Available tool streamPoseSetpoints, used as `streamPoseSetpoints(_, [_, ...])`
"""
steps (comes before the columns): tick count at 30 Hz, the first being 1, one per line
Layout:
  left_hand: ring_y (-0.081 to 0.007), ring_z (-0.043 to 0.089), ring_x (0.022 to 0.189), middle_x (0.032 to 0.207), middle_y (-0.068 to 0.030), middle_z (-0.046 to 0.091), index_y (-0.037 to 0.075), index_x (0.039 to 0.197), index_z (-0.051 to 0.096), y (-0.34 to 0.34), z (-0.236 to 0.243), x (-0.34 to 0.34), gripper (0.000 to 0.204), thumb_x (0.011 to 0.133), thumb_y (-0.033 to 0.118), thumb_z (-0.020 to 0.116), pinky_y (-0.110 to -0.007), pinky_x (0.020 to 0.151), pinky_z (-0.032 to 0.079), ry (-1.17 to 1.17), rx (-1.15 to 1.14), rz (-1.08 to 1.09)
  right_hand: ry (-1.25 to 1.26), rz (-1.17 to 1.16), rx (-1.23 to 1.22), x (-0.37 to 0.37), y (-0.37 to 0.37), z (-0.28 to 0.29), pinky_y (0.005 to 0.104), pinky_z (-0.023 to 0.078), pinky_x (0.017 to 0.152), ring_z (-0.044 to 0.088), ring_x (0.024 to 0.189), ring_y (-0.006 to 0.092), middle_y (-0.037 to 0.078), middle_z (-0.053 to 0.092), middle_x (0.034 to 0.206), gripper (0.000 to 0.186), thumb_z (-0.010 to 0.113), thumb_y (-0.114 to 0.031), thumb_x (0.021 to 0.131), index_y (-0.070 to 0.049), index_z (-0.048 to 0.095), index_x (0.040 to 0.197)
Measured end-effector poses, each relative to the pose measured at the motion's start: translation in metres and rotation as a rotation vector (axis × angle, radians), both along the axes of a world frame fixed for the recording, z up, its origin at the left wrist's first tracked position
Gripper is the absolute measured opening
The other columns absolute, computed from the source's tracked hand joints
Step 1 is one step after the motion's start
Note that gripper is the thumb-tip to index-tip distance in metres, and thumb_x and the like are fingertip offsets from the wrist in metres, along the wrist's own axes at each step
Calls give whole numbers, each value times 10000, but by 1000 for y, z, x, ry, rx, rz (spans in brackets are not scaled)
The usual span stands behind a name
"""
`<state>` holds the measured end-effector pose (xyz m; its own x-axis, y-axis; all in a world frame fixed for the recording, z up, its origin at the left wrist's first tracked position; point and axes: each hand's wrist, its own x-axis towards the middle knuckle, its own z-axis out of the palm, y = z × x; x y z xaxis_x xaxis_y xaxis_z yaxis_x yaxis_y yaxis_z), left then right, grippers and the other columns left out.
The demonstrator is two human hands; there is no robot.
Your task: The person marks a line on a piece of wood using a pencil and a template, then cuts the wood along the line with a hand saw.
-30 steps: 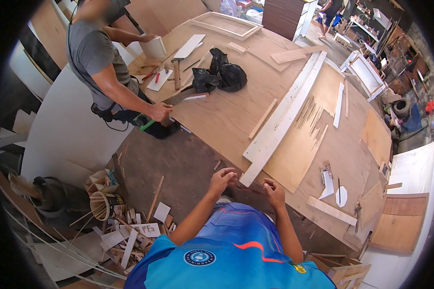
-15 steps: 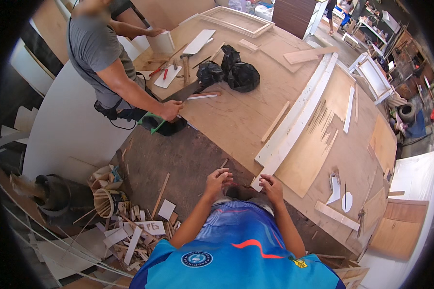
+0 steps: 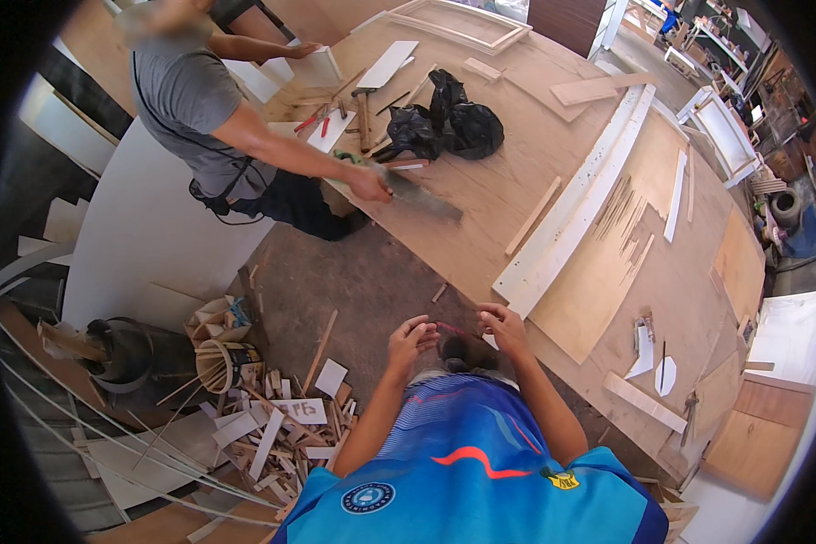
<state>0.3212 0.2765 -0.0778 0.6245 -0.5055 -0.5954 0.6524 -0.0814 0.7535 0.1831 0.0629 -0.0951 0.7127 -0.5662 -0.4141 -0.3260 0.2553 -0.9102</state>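
Observation:
My left hand (image 3: 413,339) is raised in front of my shirt, its fingers bent but apart, with nothing in it. Facing it across a small gap, my right hand (image 3: 504,328) hovers by the table's near edge with loosely curled fingers. A bit of white (image 3: 490,342) shows just below its thumb; whether the hand touches it is hard to tell. Nearest to that hand on the table is a long white board (image 3: 576,213) with small marks on it. Across the corner, a co-worker's hand (image 3: 369,181) grips a handsaw (image 3: 426,201), its blade over the tabletop.
The big plywood table (image 3: 480,218) carries black plastic bags (image 3: 453,118), a hammer (image 3: 364,118), red-handled pliers (image 3: 325,122), a frame (image 3: 462,25) and a thin splintered sheet (image 3: 598,290). Wood offcuts (image 3: 286,435) and a bucket (image 3: 231,363) lie at lower left. The co-worker (image 3: 190,109) stands far left.
The co-worker's saw has swung right over the table. My right hand has moved up and slightly left, and the white end beneath it now mostly no longer shows. My left hand barely moved.

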Motion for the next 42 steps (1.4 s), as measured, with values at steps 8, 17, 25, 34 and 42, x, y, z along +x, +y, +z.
streamPoseSetpoints(8, [-279, 738, 1077, 1246, -183, 718, -27, 1421, 572, -6, 12, -5, 405, 1082, 195, 590, -399, 923, 614, -54, 34, -56, 39, 4, -121, 6, -26, -27, 305, 593, 744, 732, 852, 161, 105, 777, 946, 361, 695, -218, 988, 11, 730, 1265])
streamPoseSetpoints(17, [-188, 731, 1062, 1204, -114, 748, -7, 1334, 667, -51, -30, 114, 332, 1043, 151, 642, -318, 854, 589, -139, 54, -36, 103, -108, -74, 113, -92, -25, 291, 587, 765, 726, 889, 147, 90, 757, 1055, 390, 672, -207, 1027, 33, 657, 1334])
streamPoseSetpoints(25, [-378, 630, 1267, 1396, -215, 642, -31, 1424, 594, -144, -63, 332, 528, 977, 224, 718, -448, 1086, 489, -762, 664, -8, -21, -298, 316, 217, -117, -52, 293, 572, 768, 705, 866, 160, 86, 732, 1098, 396, 652, -205, 1049, -1, 610, 1385])
streamPoseSetpoints(34, [-464, 620, 1265, 1392, -279, 631, -41, 1444, 547, -191, -88, 412, 669, 918, 297, 785, -502, 1082, 488, -939, 830, -11, 99, -320, 275, 214, -94, -57, 276, 562, 760, 703, 897, 147, 72, 734, 1136, 380, 663, -217, 1048, -19, 646, 1372])
streamPoseSetpoints(42, [-205, 701, 1013, 1135, -67, 669, 25, 1359, 573, -155, -51, 328, 403, 1012, 174, 714, -358, 797, 618, 67, -90, -124, 24, -438, 296, 145, -66, -40, 292, 563, 806, 700, 926, 140, 77, 743, 1159, 398, 659, -239, 1050, -23, 649, 1384])
